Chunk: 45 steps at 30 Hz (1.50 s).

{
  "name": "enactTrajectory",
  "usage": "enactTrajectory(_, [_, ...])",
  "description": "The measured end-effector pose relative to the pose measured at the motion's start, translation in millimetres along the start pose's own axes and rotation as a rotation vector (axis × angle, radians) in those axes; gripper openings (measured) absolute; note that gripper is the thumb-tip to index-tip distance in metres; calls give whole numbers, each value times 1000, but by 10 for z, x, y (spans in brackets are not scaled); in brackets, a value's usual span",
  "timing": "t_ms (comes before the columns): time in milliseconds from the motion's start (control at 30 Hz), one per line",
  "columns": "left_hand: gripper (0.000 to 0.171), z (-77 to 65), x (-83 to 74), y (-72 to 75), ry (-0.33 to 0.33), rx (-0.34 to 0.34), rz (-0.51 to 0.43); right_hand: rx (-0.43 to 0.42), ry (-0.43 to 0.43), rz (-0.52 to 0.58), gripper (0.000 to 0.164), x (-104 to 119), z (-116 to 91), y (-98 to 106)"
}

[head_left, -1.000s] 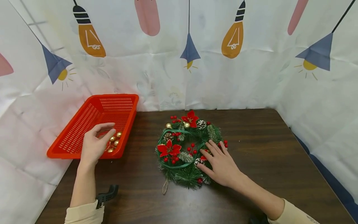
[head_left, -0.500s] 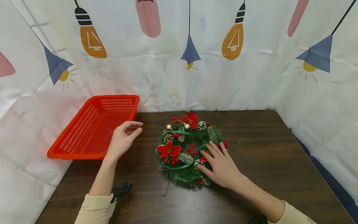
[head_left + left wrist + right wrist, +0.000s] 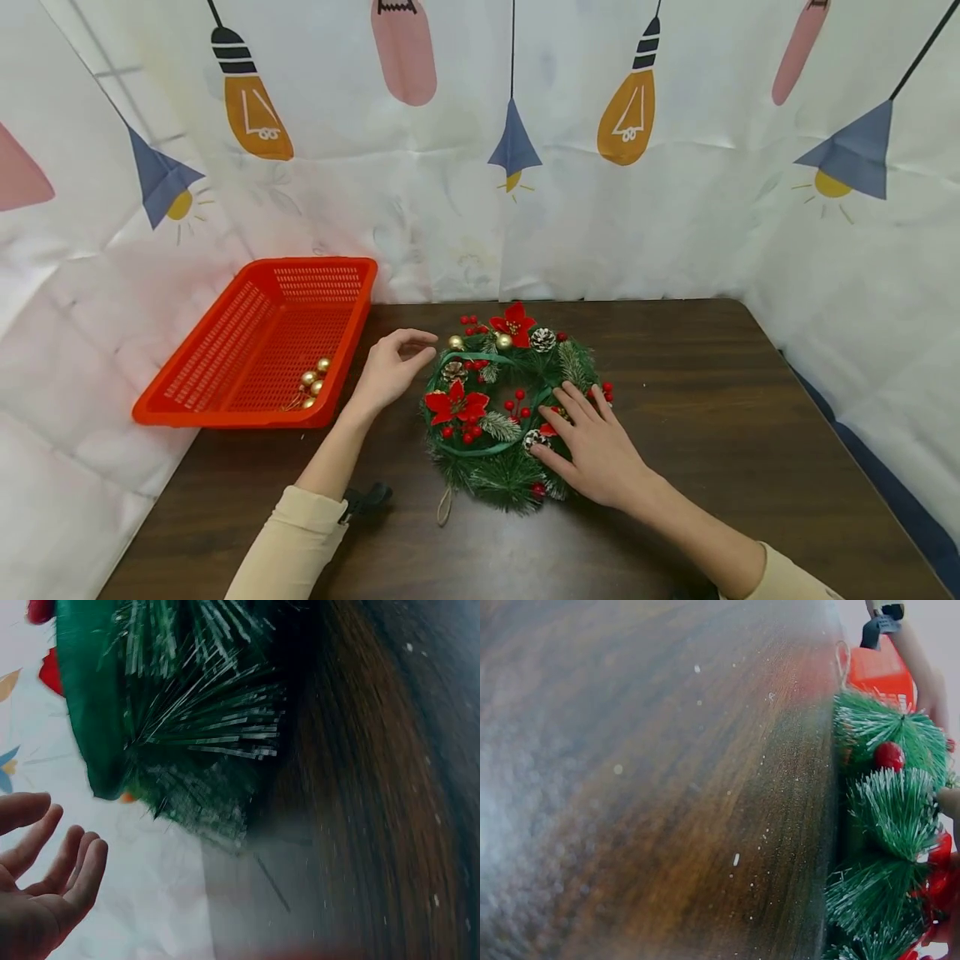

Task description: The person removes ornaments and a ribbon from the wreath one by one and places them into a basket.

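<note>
A green Christmas wreath (image 3: 504, 477) lies on the table, dressed with red poinsettias, pinecones, red berries and two gold balls; a loop of green ribbon (image 3: 480, 451) runs across its top. My right hand (image 3: 600, 454) rests on the wreath's right side with fingers spread. Just left of the upper rim hovers my left hand (image 3: 390, 368), thumb and fingers loosely curved, nothing visible between them. The left wrist view shows that hand (image 3: 45, 892) apart from the pine needles (image 3: 210, 712). Close beside the right wrist camera are the wreath's frosted tips (image 3: 892, 810).
At the back left stands a red plastic basket (image 3: 217, 418) with several gold balls (image 3: 309, 378) in its right front corner. A twine loop (image 3: 444, 507) sticks out of the wreath's front. Printed white cloth (image 3: 450, 208) hangs behind the dark wooden table (image 3: 712, 375).
My left hand has moved right, from over the basket to the wreath's left side, uncovering the gold balls in the basket. My right hand has stayed on the wreath.
</note>
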<state>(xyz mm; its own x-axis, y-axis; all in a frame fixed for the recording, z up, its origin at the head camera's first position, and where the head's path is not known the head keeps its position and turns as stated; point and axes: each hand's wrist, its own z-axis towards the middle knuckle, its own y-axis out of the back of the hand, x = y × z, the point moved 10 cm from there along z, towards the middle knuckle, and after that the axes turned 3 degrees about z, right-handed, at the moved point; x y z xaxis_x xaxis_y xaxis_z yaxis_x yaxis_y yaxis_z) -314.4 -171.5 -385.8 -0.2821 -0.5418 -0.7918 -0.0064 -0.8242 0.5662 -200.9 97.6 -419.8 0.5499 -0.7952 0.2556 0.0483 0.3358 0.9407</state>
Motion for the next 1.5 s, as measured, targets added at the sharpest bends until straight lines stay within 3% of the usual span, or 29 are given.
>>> enactTrajectory(433, [27, 251, 92, -255, 39, 84, -66, -15, 1, -2, 68, 4, -12, -10])
enactTrajectory(900, [29, 337, 200, -402, 97, 170, -84, -11, 8, -1, 69, 6, -8, -21])
enactTrajectory(1233, [31, 394, 196, -415, 82, 174, -43, -13, 18, -3, 68, 12, 19, 10])
enactTrajectory(1500, [29, 378, 140, -374, 66, 172, -123, -8, 18, 1, 67, 18, 17, 13])
